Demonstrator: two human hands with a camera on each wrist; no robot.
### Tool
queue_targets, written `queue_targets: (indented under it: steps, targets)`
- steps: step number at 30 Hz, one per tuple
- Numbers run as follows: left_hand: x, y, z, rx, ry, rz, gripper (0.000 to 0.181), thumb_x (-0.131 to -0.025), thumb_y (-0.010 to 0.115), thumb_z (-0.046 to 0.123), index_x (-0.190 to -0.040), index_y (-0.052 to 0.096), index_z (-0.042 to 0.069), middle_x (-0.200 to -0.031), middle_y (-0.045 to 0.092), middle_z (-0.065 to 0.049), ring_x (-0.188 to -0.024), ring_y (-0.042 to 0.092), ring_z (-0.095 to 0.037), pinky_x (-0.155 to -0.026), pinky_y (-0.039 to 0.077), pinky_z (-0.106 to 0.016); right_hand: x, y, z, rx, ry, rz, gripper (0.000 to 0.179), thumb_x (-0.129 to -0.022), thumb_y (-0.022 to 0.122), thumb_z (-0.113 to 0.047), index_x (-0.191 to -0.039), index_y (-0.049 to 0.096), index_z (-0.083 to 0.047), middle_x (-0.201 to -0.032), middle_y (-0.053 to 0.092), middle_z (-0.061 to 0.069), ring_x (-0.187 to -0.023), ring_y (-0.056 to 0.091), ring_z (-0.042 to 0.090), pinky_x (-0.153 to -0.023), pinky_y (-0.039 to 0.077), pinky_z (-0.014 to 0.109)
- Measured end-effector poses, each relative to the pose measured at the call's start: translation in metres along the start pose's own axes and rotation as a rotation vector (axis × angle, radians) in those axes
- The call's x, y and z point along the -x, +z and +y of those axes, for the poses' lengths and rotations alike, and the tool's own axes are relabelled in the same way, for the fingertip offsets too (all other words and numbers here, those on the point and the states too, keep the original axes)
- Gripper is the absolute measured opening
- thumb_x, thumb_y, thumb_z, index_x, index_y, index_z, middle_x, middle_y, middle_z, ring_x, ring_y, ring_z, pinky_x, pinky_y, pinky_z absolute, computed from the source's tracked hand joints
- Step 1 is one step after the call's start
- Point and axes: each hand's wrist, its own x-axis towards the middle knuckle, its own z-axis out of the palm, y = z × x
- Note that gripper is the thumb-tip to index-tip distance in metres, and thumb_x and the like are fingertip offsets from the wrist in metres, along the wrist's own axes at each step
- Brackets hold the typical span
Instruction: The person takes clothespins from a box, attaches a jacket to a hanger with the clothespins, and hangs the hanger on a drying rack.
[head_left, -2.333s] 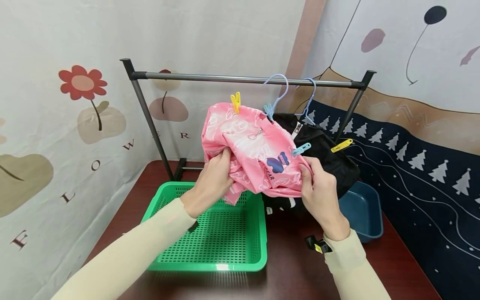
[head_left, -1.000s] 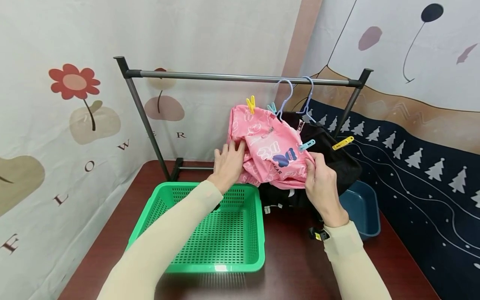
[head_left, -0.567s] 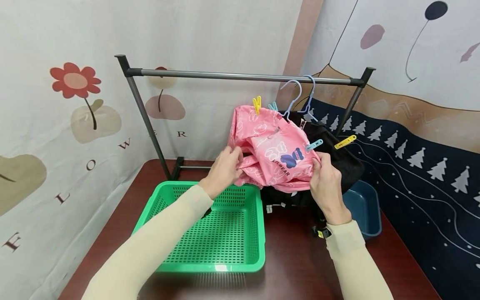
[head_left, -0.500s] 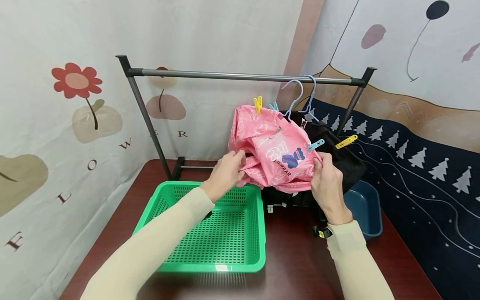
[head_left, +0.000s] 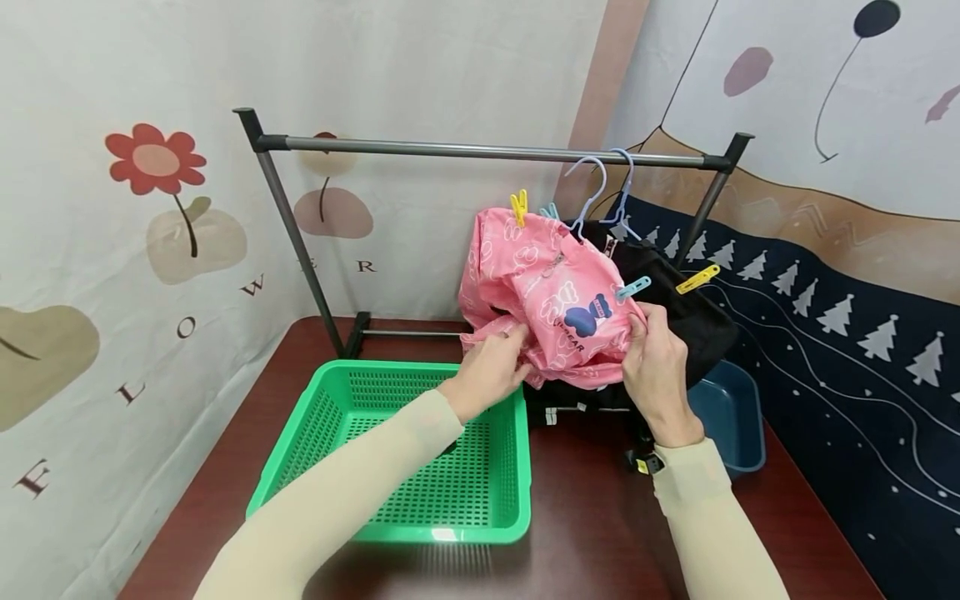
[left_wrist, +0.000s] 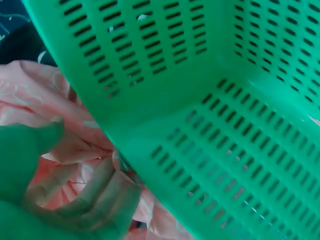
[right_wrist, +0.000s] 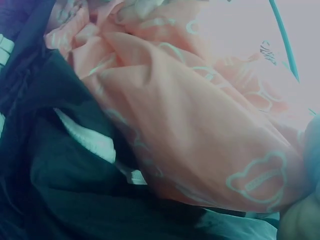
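A pink jacket point(head_left: 517, 267) with white outlines and a blue bear print hangs bunched on a light blue hanger point(head_left: 592, 193). A yellow clothespin point(head_left: 519, 208) and a blue clothespin point(head_left: 633, 287) are clipped to its shoulders. My right hand point(head_left: 656, 371) pinches its right edge below the blue clothespin. At its lower left folds is my left hand point(head_left: 491, 371); in the left wrist view the thumb stands apart from the bent fingers point(left_wrist: 95, 195), which touch the pink cloth. Pink fabric point(right_wrist: 200, 120) fills much of the right wrist view.
Behind the pink jacket hangs a black garment point(head_left: 697, 325) with a yellow clothespin point(head_left: 697, 279), on a second hanger point(head_left: 622, 192). Both hangers hook over the rack's bar point(head_left: 420, 150). A green basket point(head_left: 390, 533) stands below my left arm, and a blue bin point(head_left: 731, 417) at the right.
The pink jacket has shifted right, toward the black garment. My left hand left its hold, then moved right along the lower folds. My right hand keeps its pinch on the edge.
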Motion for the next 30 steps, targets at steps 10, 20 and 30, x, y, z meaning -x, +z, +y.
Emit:
queue_targets:
  steps: [10, 20, 30]
  targets:
    - [-0.004, 0.006, 0.022, 0.090, -0.009, -0.021, 0.019, -0.119, 0.065, 0.013, -0.118, 0.084, 0.012, -0.104, 0.079, -0.011, -0.107, 0.072, -0.030, -0.087, 0.063, -0.044, 0.002, 0.001, 0.004, -0.007, 0.031, 0.008, 0.035, -0.124, 0.056, -0.025, -0.133, 0.062, 0.008, -0.094, 0.071, 0.024, -0.081, 0.078, 0.041, -0.076, 0.047, 0.006]
    - [-0.007, 0.022, 0.032, 0.170, 0.065, 0.017, 0.019, -0.118, 0.067, 0.018, -0.120, 0.085, 0.011, -0.105, 0.084, -0.006, -0.108, 0.078, -0.024, -0.094, 0.067, -0.042, 0.004, 0.003, 0.002, -0.008, 0.049, 0.010, 0.031, -0.124, 0.058, -0.021, -0.134, 0.062, 0.008, -0.100, 0.075, 0.025, -0.090, 0.082, 0.045, -0.088, 0.062, 0.013]
    - [0.009, 0.010, 0.045, -0.032, -0.072, -0.359, 0.063, -0.101, 0.086, 0.015, -0.157, 0.059, 0.011, -0.161, 0.059, -0.012, -0.145, 0.062, -0.030, -0.126, 0.054, -0.068, 0.005, 0.004, 0.001, -0.005, 0.037, 0.013, 0.029, -0.123, 0.058, -0.018, -0.130, 0.062, 0.010, -0.096, 0.073, 0.026, -0.083, 0.080, 0.044, -0.081, 0.046, 0.000]
